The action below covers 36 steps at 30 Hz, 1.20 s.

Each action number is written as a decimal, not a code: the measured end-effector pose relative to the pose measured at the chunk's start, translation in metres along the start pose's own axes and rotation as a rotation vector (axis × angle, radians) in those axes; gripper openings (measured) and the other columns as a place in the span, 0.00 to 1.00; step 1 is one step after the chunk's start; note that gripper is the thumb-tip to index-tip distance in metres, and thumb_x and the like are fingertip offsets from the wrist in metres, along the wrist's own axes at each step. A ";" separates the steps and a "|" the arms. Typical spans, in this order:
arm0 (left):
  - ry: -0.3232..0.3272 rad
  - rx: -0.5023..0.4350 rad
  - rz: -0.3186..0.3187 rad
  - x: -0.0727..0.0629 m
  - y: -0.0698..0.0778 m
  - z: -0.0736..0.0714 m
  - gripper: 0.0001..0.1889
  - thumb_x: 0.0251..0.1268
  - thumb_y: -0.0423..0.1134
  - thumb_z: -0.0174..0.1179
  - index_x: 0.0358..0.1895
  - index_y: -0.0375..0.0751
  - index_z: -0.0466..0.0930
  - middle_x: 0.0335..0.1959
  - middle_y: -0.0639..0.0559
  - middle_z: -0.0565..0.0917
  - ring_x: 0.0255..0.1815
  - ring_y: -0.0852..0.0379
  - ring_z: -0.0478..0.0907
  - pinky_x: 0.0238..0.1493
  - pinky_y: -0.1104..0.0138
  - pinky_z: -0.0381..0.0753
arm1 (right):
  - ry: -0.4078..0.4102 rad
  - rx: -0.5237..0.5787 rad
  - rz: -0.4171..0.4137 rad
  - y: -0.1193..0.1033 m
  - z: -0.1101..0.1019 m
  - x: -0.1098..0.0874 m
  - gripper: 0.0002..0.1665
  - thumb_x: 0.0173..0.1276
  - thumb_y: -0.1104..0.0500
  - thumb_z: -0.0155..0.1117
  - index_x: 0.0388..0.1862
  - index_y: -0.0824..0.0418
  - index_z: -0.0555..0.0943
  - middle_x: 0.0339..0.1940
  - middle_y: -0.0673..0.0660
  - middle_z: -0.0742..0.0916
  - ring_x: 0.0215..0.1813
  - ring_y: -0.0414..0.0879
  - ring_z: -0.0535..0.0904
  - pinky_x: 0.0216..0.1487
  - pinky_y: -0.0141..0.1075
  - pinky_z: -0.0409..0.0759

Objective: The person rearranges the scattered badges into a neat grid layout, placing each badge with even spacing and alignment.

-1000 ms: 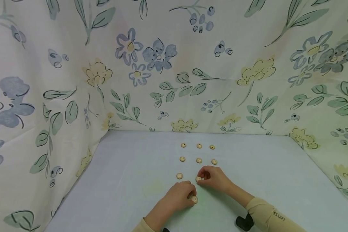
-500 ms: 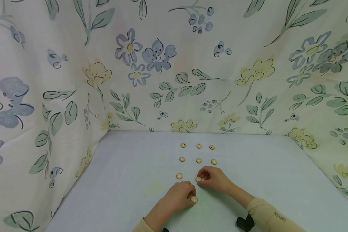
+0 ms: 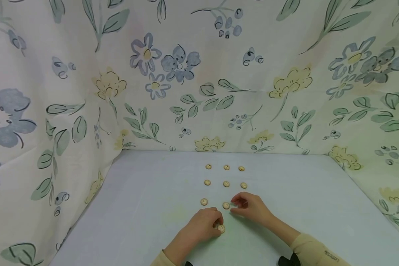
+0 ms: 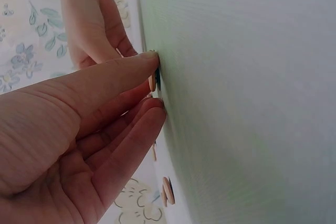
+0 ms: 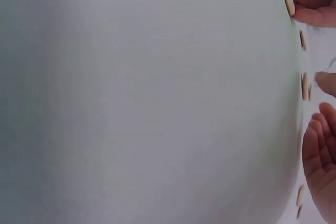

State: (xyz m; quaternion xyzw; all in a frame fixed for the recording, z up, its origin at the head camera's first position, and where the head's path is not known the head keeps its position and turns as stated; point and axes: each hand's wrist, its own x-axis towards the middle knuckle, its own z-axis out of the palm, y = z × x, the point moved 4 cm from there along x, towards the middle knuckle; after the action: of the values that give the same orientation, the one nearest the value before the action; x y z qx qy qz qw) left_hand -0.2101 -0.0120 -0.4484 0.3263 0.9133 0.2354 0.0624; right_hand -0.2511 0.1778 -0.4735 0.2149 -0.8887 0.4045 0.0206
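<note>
My left hand pinches a round, pale wooden button at the table surface, nearest to me. In the right wrist view that button stands out between the left thumb and fingers. My right hand is beside another wooden button, its thumb and fingertips apart just to the right of it and holding nothing. To the left of that one lies a further button. Beyond them, two rows of similar buttons lie flat, among them one in the middle.
The buttons lie on a pale white table. A floral cloth hangs behind the table and along both sides. Dark straps show at the wrists, below beige sleeves.
My right hand has let go of the button in the front row's middle, spread its fingers and drawn slightly to the right. My left hand keeps its pinch. The view has shifted slightly.
</note>
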 end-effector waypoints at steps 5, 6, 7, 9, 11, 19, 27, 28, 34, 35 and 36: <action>0.002 -0.011 -0.003 0.000 0.000 0.000 0.09 0.49 0.35 0.72 0.31 0.47 0.81 0.23 0.61 0.70 0.24 0.69 0.64 0.29 0.75 0.66 | -0.013 0.054 0.026 0.000 -0.002 -0.011 0.16 0.57 0.55 0.76 0.41 0.59 0.82 0.33 0.49 0.84 0.34 0.39 0.78 0.38 0.31 0.79; 0.002 -0.012 -0.005 0.000 0.000 0.000 0.09 0.49 0.35 0.72 0.31 0.47 0.81 0.23 0.61 0.70 0.24 0.69 0.64 0.29 0.75 0.66 | -0.018 0.063 0.030 0.000 -0.002 -0.013 0.16 0.57 0.55 0.75 0.41 0.58 0.82 0.33 0.49 0.84 0.34 0.39 0.78 0.38 0.31 0.79; 0.001 -0.016 -0.006 0.000 0.000 0.000 0.09 0.49 0.35 0.72 0.32 0.47 0.81 0.23 0.61 0.70 0.24 0.69 0.64 0.29 0.75 0.66 | -0.021 0.069 0.032 -0.001 -0.002 -0.016 0.16 0.57 0.54 0.75 0.41 0.58 0.82 0.33 0.49 0.84 0.34 0.38 0.78 0.38 0.31 0.79; 0.002 -0.019 -0.006 0.000 -0.001 0.000 0.09 0.49 0.35 0.72 0.32 0.47 0.81 0.23 0.61 0.70 0.24 0.69 0.64 0.29 0.75 0.66 | -0.030 0.084 0.032 -0.002 -0.001 -0.021 0.15 0.58 0.54 0.75 0.41 0.58 0.82 0.33 0.49 0.84 0.34 0.38 0.78 0.38 0.31 0.79; 0.003 -0.020 -0.006 0.000 -0.001 0.001 0.09 0.49 0.35 0.72 0.32 0.47 0.81 0.23 0.62 0.70 0.24 0.69 0.64 0.29 0.75 0.67 | -0.040 0.091 0.032 -0.002 0.000 -0.027 0.15 0.58 0.53 0.75 0.41 0.58 0.82 0.34 0.49 0.84 0.34 0.38 0.78 0.38 0.30 0.79; -0.004 -0.022 -0.020 0.001 -0.002 0.002 0.09 0.49 0.35 0.72 0.32 0.48 0.81 0.23 0.62 0.69 0.24 0.68 0.65 0.30 0.75 0.67 | -0.048 0.140 -0.017 -0.009 0.003 -0.047 0.15 0.58 0.54 0.75 0.41 0.57 0.82 0.35 0.49 0.84 0.33 0.41 0.78 0.35 0.31 0.79; 0.000 -0.029 -0.013 0.002 0.000 0.003 0.09 0.49 0.36 0.72 0.31 0.48 0.81 0.24 0.63 0.70 0.25 0.69 0.65 0.30 0.74 0.68 | -0.048 0.161 -0.063 -0.014 0.006 -0.062 0.15 0.58 0.57 0.75 0.42 0.58 0.82 0.34 0.51 0.84 0.32 0.44 0.79 0.33 0.31 0.79; 0.003 -0.030 -0.011 0.002 0.000 0.003 0.09 0.49 0.36 0.72 0.31 0.48 0.81 0.24 0.63 0.70 0.25 0.69 0.65 0.30 0.74 0.68 | -0.047 0.162 -0.075 -0.015 0.006 -0.063 0.14 0.58 0.58 0.75 0.42 0.58 0.81 0.34 0.52 0.84 0.32 0.44 0.79 0.32 0.31 0.79; 0.028 -0.028 0.010 0.000 -0.001 0.001 0.09 0.49 0.36 0.72 0.30 0.48 0.80 0.24 0.63 0.71 0.25 0.70 0.66 0.31 0.74 0.69 | -0.039 0.176 -0.138 -0.023 0.006 -0.069 0.14 0.58 0.60 0.74 0.42 0.59 0.81 0.34 0.54 0.85 0.31 0.44 0.79 0.31 0.32 0.79; 0.029 -0.027 0.012 -0.001 -0.002 0.001 0.09 0.49 0.36 0.72 0.30 0.48 0.80 0.24 0.63 0.71 0.25 0.70 0.66 0.31 0.74 0.69 | -0.039 0.178 -0.145 -0.024 0.006 -0.070 0.14 0.58 0.60 0.74 0.42 0.59 0.81 0.33 0.54 0.85 0.31 0.45 0.79 0.31 0.32 0.79; 0.031 -0.025 0.014 -0.001 -0.002 0.000 0.09 0.48 0.36 0.72 0.30 0.48 0.81 0.24 0.63 0.71 0.25 0.70 0.66 0.31 0.74 0.69 | -0.039 0.178 -0.152 -0.024 0.006 -0.070 0.14 0.58 0.61 0.74 0.42 0.60 0.81 0.33 0.54 0.85 0.31 0.45 0.79 0.31 0.32 0.79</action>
State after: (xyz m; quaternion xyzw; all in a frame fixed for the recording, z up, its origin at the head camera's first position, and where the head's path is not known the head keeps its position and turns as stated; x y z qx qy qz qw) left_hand -0.2108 -0.0138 -0.4498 0.3282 0.9089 0.2523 0.0508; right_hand -0.1768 0.1854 -0.4750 0.2907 -0.8306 0.4747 0.0147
